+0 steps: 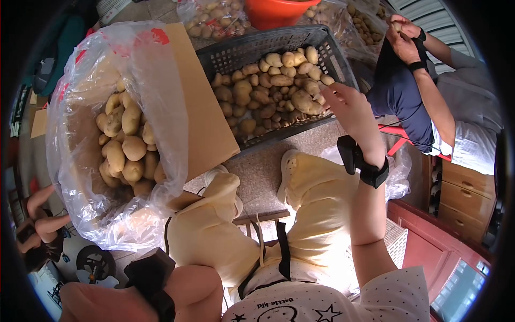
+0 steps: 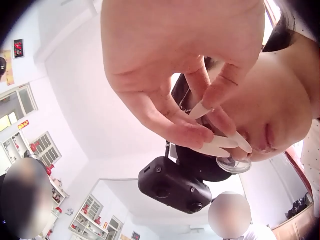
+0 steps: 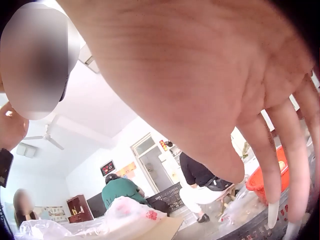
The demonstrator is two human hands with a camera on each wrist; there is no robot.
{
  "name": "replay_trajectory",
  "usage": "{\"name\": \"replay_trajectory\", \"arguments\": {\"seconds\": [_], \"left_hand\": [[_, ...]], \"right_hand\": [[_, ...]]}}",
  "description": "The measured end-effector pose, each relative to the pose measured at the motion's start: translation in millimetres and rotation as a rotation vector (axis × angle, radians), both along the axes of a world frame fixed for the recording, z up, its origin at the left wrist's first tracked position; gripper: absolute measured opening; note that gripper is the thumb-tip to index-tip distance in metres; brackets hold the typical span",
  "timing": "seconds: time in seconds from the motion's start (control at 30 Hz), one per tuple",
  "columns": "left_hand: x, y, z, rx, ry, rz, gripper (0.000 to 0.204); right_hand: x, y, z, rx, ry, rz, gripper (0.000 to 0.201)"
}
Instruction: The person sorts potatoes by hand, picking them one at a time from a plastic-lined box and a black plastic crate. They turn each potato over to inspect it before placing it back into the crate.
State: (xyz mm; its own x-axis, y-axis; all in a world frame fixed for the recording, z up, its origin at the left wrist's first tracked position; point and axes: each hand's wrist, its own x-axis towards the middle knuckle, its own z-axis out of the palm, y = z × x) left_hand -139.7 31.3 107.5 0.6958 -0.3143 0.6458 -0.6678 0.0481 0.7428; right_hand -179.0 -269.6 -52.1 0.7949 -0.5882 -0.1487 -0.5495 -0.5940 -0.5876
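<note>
My right hand (image 1: pixel 346 104) reaches over the right end of a black plastic crate (image 1: pixel 335 45). Its fingers are straight in the right wrist view, and in the head view their tips overlap the potatoes (image 1: pixel 281 80). Small and large potatoes lie together in this crate. In the left wrist view my left hand (image 2: pixel 185 65) is raised to the face, fingers loosely bent. Its long pale fingernails (image 2: pixel 215 150) lie close to the nose and a clear lens-like piece (image 2: pixel 234 164). The head view shows only the left forearm, the hand being hidden. Neither hand shows a potato in it.
Left of the crate stands a cardboard box (image 1: pixel 196 102) lined with a clear plastic bag (image 1: pixel 166 91), holding larger potatoes (image 1: pixel 131 147). Behind are a red basin (image 1: pixel 276 13) and bagged potatoes (image 1: pixel 214 19). A person (image 1: pixel 456 96) sits at the right.
</note>
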Motion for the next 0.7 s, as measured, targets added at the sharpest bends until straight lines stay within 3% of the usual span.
{"name": "replay_trajectory", "arguments": {"seconds": [0.07,0.13,0.27,0.37,0.43,0.53,0.6,0.67,0.7], "left_hand": [[8.3,15.2,-6.5,-0.062,-0.017,0.054,0.023],[35.5,62.4,-24.4,0.034,-0.036,-0.018,0.021],[66.8,89.0,-39.2,0.172,-0.065,-0.129,0.047],[79.5,1.0,-35.8,0.502,-0.014,-0.075,0.028],[82.3,-19.8,-46.4,0.488,0.109,-0.045,0.025],[91.1,-32.4,-66.0,0.453,0.149,-0.061,0.024],[95.5,-36.3,-77.9,0.448,0.137,0.040,0.027],[100.1,-35.1,-82.9,0.467,0.108,0.070,0.028],[101.0,-35.3,-83.7,0.478,0.089,0.091,0.028]], "right_hand": [[-0.7,-5.1,0.1,-0.026,0.038,-0.047,0.035],[-1.3,-7.4,-0.2,-0.039,0.034,-0.051,0.035],[-2.3,-15.9,-8.2,-0.058,0.044,-0.056,0.035],[-0.2,-15.7,-11.3,-0.090,0.057,-0.083,0.035],[0.2,-21.2,-26.2,-0.119,0.052,-0.004,0.033],[13.5,-28.6,-62.2,-0.235,0.139,0.142,0.028],[25.2,-36.9,-96.4,-0.318,0.231,0.204,0.024],[39.6,-50.5,-136.4,-0.330,0.314,0.458,0.022],[45.3,-58.9,-160.9,-0.341,0.314,0.462,0.022]]}}
